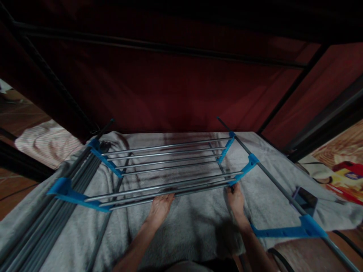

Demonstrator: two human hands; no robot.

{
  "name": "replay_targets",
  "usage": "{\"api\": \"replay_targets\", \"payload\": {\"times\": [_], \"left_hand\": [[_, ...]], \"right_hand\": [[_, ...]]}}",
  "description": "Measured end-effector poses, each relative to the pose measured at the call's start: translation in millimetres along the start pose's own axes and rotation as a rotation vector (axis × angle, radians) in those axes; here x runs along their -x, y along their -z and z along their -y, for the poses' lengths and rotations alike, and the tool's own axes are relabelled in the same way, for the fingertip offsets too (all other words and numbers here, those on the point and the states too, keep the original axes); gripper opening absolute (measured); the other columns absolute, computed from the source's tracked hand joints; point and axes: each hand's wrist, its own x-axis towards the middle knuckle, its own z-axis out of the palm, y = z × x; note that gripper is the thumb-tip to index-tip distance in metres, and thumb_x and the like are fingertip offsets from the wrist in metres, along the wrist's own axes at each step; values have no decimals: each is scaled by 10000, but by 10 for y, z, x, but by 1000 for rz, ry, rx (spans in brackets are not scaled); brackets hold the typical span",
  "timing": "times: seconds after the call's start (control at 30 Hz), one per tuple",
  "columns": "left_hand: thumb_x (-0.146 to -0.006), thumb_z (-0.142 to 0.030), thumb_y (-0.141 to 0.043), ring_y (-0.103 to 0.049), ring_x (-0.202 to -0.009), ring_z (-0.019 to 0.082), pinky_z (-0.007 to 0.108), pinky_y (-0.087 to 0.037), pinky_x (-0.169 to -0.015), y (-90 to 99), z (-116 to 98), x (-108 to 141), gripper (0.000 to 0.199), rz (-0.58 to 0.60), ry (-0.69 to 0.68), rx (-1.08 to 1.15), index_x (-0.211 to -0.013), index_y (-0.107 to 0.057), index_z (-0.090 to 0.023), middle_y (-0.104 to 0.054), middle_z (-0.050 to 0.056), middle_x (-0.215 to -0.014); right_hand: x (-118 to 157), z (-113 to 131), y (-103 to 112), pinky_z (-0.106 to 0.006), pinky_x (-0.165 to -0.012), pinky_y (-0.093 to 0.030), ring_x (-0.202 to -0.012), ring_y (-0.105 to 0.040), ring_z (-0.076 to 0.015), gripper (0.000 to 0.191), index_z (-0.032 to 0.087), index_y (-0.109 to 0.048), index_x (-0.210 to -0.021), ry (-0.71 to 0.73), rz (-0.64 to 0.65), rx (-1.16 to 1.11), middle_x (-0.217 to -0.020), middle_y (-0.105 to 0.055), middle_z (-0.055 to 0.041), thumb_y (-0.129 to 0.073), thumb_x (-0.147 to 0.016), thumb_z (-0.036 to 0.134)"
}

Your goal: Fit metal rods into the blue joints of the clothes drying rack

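Observation:
A rack of grey metal rods [167, 153] with blue plastic brackets [106, 162] lies across a grey blanket. My left hand [162, 206] is at the nearest rod, left of its middle, with its fingertips at the rod's lower edge. Near the rod's right end, my right hand [236, 198] is closed just below a blue bracket [239, 174], around something dark that I cannot make out. Another blue bracket [306, 227] sits low on the long right-hand pole [279, 187], with no rods in it.
Several loose grey rods [61, 211] lie bundled on the left. A dark-framed red panel [176, 87] stands behind the blanket [195, 223]. A phone-like device [305, 200] lies right of the pole, near a red and yellow package [347, 179]. Striped cloth [51, 141] is at far left.

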Motion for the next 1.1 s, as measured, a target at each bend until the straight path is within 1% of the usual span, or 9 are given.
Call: {"api": "replay_targets", "payload": {"times": [0.1,0.27,0.37,0.53,0.7,0.8,0.9,1.0,1.1], "left_hand": [[-1017,-237,-387,-727,-969,261,380,-514,-866,12,-1,-3,337,20,7,-11,-1176,-682,-202,-768,114,-1017],[-1017,-210,-389,-730,-938,255,370,-516,-843,-36,27,2,331,-20,-24,-8,-1168,-683,-205,-765,103,-976],[-1007,-217,-411,-723,-949,253,384,-530,-859,-96,28,16,331,-123,-42,-22,-1199,-681,-204,-764,105,-1018],[-1022,-237,-408,-653,-1166,241,400,-502,-1010,-117,-108,152,390,-377,-190,-90,-1356,-607,-205,-709,99,-1244],[-1017,-169,-411,-633,-1190,189,342,-500,-1037,-48,-228,368,444,-424,-287,-46,-1431,-554,-245,-697,62,-1266],[-1013,-149,-398,-652,-1148,182,329,-532,-1001,24,-222,464,455,-461,-244,7,-1431,-556,-239,-709,70,-1223],[-1009,-136,-379,-663,-1141,181,327,-550,-993,156,-236,555,471,-416,-217,52,-1426,-567,-247,-714,72,-1218],[-1002,-139,-381,-668,-1143,191,341,-553,-1006,332,-307,636,494,-355,-207,83,-1439,-568,-272,-714,81,-1228],[-995,-131,-394,-669,-1143,201,348,-553,-1001,538,-406,647,509,-416,-226,114,-1458,-550,-274,-718,86,-1220]], "right_hand": [[0,63,14,-354,-761,-456,-824,-666,-260,425,129,-573,-1252,-62,30,34,-967,-713,-144,-416,-901,310],[7,112,8,-364,-766,-461,-819,-656,-260,416,133,-572,-1238,-115,34,33,-942,-704,-137,-425,-893,312],[7,95,12,-395,-787,-484,-846,-661,-278,451,139,-573,-1250,-116,37,-67,-955,-705,-142,-443,-872,348],[-34,6,27,-412,-826,-533,-937,-679,-289,493,177,-602,-1232,-69,65,-221,-1020,-721,-133,-479,-823,422],[25,-91,7,-500,-1011,-492,-1139,-636,-316,587,165,-568,-1305,-1,33,-347,-1221,-683,-169,-504,-792,443],[201,-108,-21,-543,-1130,-388,-1325,-517,-343,666,128,-478,-1422,48,-21,-296,-1407,-563,-217,-481,-833,440],[450,-104,-64,-565,-1170,-340,-1414,-425,-368,694,115,-409,-1483,89,-35,-236,-1491,-470,-233,-447,-885,465],[692,-59,-107,-553,-1153,-393,-1407,-456,-358,619,172,-471,-1446,176,14,-246,-1479,-498,-190,-440,-914,487],[878,97,-103,-533,-1092,-475,-1324,-558,-322,467,256,-572,-1346,298,84,-295,-1385,-601,-124,-430,-945,447]]}}
